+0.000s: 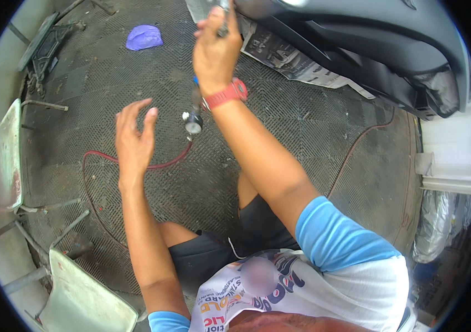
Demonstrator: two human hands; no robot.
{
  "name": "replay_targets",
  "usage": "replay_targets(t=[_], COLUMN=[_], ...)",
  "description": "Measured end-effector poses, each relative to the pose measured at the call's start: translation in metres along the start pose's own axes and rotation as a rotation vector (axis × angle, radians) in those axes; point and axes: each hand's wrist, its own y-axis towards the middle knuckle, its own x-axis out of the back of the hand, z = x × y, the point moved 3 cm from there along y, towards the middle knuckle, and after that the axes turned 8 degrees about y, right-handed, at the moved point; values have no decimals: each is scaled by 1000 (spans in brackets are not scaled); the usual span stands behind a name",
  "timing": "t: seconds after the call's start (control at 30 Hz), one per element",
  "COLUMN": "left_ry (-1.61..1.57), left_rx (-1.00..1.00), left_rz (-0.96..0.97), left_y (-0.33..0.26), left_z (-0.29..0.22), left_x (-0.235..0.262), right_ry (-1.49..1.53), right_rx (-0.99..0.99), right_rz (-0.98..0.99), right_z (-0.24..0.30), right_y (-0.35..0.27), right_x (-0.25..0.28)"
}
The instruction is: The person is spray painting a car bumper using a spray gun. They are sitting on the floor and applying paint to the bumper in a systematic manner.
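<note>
My right hand (pixel 216 55), with a red watch on the wrist, is wrapped round a spray gun (pixel 222 29) at the top of the view. The hand hides most of the gun. Below the fist hangs its round pressure gauge (pixel 193 125), where a red air hose (pixel 160 165) joins. To the left, my left hand (pixel 134 130) is held in the air with thumb and fingers apart, holding nothing. A large dark grey moulded panel, like a vehicle bumper (pixel 351 33), lies to the right of the gun.
Newspaper (pixel 288 62) lies under the panel. The hose loops across the ridged floor mat (pixel 279 110). A crumpled purple sheet (pixel 144 37) is on the floor. Worn pale chairs (pixel 83 296) and a dark metal frame (pixel 41 52) stand at left; wrapped silver plastic (pixel 435 224) is at right.
</note>
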Motion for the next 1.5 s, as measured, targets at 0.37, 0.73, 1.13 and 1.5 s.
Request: replay_targets(t=[0.37,0.73,1.13,1.5], left_ry=[-349,-884,-579,-582], left_rx=[202,236,14,66], left_rz=[285,41,291,118], left_y=[102,121,259,431], left_z=[-63,-22,-1,74], left_x=[20,23,16,-32], right_ry=[3,-217,-597,-884], right_rx=[-242,-140,-657,-604], right_rz=[896,1496,820,56], right_z=[34,22,20,115], right_y=[8,-2,-69,-148], right_x=[-60,65,291,273])
